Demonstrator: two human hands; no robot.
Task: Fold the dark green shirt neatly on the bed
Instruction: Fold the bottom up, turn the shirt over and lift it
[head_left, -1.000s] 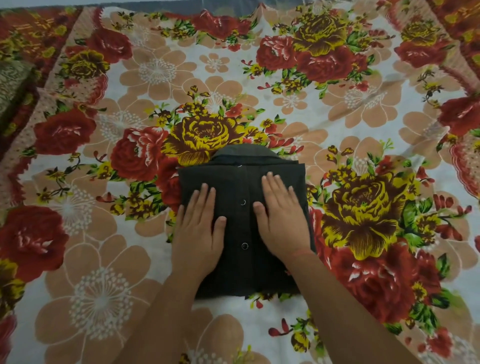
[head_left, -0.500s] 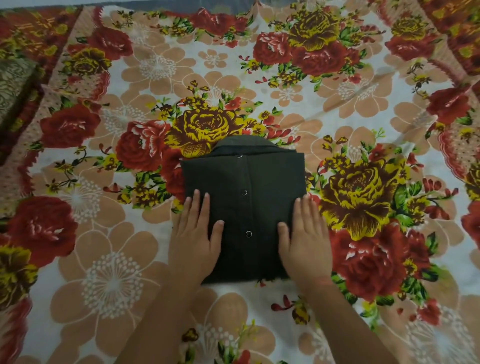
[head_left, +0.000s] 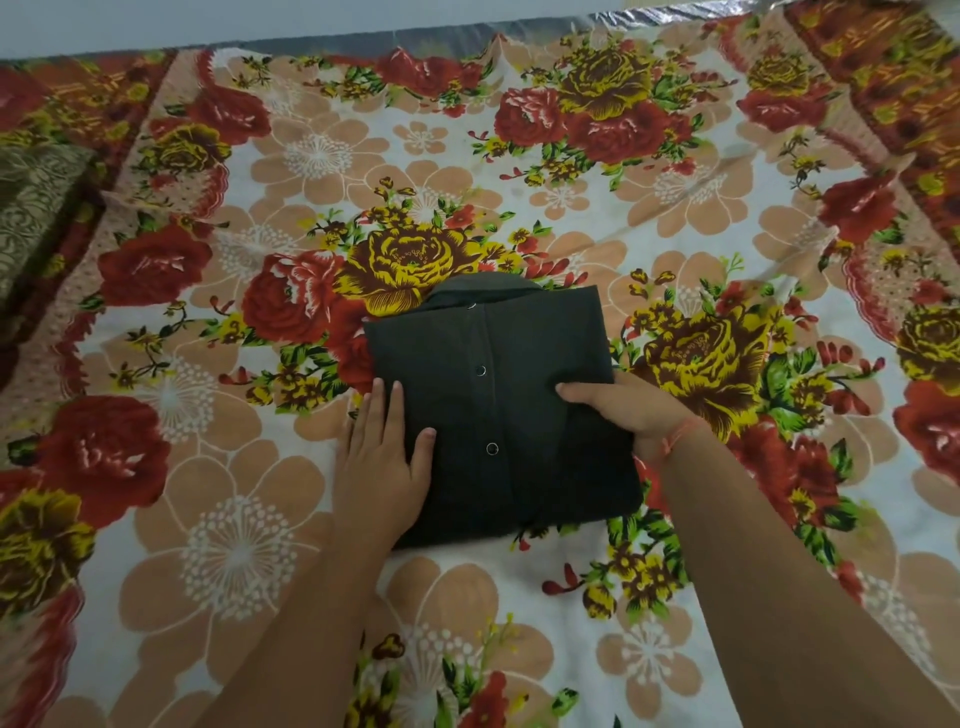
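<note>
Now the right hand (head_left: 631, 415) has moved to pinch the folded dark green shirt's (head_left: 498, 410) side; the left hand (head_left: 382, 457) lies flat, fingers apart. Nearly done.

dark green shirt (head_left: 498, 410) folded square on floral bedsheet (head_left: 239, 519) | left hand (head_left: 384, 457) flat on its left edge | right hand (head_left: 628, 410) grips its right edge, thumb on top

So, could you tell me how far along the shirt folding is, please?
Mostly done: the shirt lies on the bed sheet as a compact rectangle, buttons up, collar at the far end. In hand: the left hand lies flat on its left edge, and the right hand grips the right edge. Left: perhaps tidying the slightly uneven near edge.
</note>
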